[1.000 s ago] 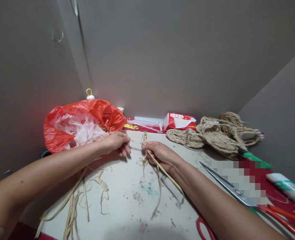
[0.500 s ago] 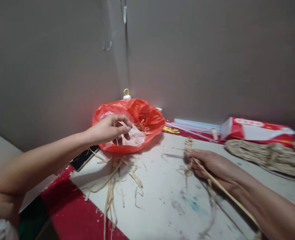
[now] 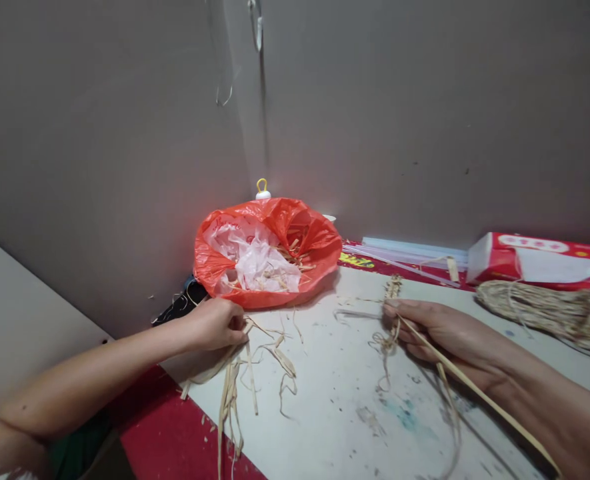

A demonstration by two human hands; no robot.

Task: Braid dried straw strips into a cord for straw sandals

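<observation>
My left hand (image 3: pixel 217 324) rests low on the white board (image 3: pixel 335 407), fingers curled onto a loose bunch of pale straw strips (image 3: pixel 235 387) just in front of the red plastic bag (image 3: pixel 269 253). My right hand (image 3: pixel 432 331) is pinched on a short braided straw cord (image 3: pixel 391 293), with long loose strips (image 3: pixel 475 390) trailing back over my wrist. The bag is open and holds white plastic and straw scraps.
A red tissue box (image 3: pixel 539 260) stands by the back wall, with coils of braided straw rope (image 3: pixel 549 310) in front of it. Clear sticks (image 3: pixel 409 250) lie along the wall. A dark phone (image 3: pixel 177 308) sits left of the bag. A red cloth (image 3: pixel 175 433) covers the table edge.
My left hand left the braid, reached over the red bag, then dropped onto the loose straw strips. The view swung left. My right hand kept its hold on the braid.
</observation>
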